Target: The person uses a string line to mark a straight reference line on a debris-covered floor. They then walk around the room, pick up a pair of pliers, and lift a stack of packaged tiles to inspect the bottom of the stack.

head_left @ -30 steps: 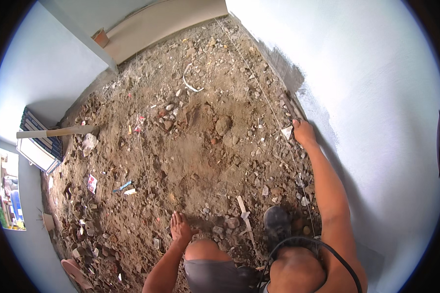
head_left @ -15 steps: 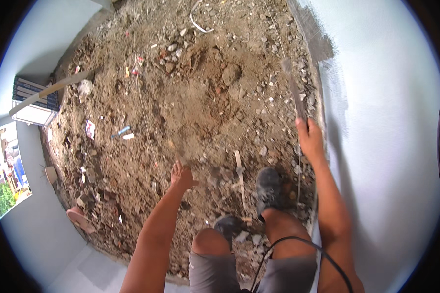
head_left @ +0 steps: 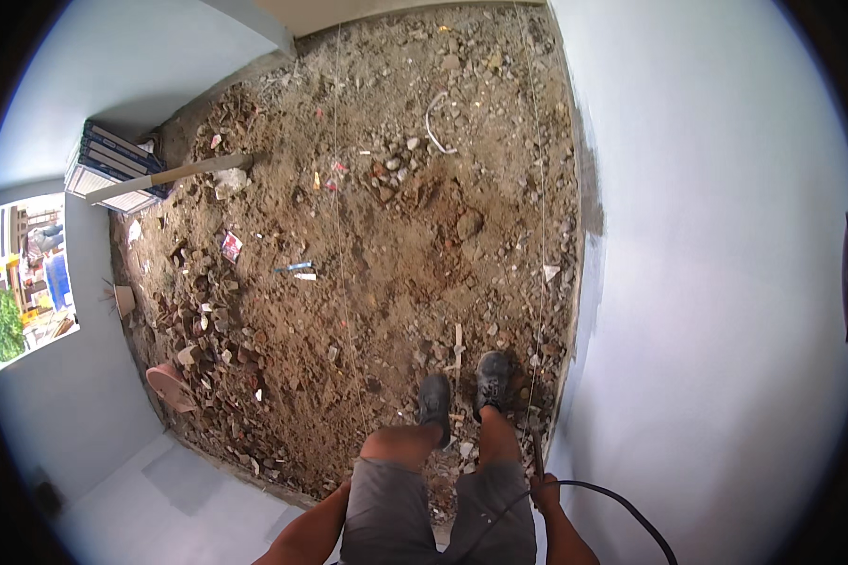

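I stand on a dirt floor strewn with rubble [head_left: 386, 245], both dark shoes [head_left: 462, 386] side by side on it. My right hand [head_left: 546, 492] is low by my hip, close to the white wall [head_left: 725, 282]. It is closed around a thin dark tool [head_left: 535, 441] that points forward along the foot of the wall. My left forearm [head_left: 313, 529] comes in at the lower edge beside my grey shorts [head_left: 396, 508]; the hand itself is hidden against them. Two taut strings [head_left: 339, 207] run lengthwise over the ground.
A black cable [head_left: 622, 504] loops from my waist toward the right. A wooden-handled tool [head_left: 174, 173] leans on a stack of flat boxes [head_left: 113, 168] at the far left. A window opening [head_left: 19, 273] is on the left wall, and a grey slab [head_left: 160, 490] borders the dirt.
I have risen from a crouch to standing. My left hand came off the ground and my right hand drew back from the foot of the wall toward my hip.
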`<state>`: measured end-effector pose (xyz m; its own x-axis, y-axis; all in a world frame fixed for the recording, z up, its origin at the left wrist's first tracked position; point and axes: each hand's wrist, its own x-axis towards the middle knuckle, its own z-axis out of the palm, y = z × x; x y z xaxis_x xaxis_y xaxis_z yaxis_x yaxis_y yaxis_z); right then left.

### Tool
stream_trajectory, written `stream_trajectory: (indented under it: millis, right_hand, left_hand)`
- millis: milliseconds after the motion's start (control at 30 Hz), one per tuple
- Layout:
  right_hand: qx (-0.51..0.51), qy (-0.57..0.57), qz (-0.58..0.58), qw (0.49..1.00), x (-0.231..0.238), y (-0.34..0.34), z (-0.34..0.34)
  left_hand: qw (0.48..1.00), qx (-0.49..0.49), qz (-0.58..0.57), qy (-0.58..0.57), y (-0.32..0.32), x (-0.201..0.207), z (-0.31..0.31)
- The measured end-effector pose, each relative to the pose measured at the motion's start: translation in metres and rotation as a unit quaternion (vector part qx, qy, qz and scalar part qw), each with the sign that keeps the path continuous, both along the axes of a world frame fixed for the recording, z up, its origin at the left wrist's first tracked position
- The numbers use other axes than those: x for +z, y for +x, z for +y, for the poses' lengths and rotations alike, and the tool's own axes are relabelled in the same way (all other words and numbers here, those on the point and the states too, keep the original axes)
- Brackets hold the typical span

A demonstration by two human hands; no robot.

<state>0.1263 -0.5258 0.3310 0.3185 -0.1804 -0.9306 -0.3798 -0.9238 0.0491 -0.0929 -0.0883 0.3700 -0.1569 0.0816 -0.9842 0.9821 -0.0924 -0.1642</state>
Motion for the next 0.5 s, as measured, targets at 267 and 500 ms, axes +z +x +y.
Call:
stream_trajectory:
  millis: [267,500]
  right_hand:
    - [-0.268,-0.126,0.158,0.942,0.069,0.095,0.083]
    - [-0.185,-0.068,0.038,0.980,0.066,0.184,0.177]
  left_hand:
    - [0.860,0.510,0.012,-0.026,0.088,0.078,0.085]
    - [0.813,0.565,0.094,-0.101,0.147,0.081,0.182]
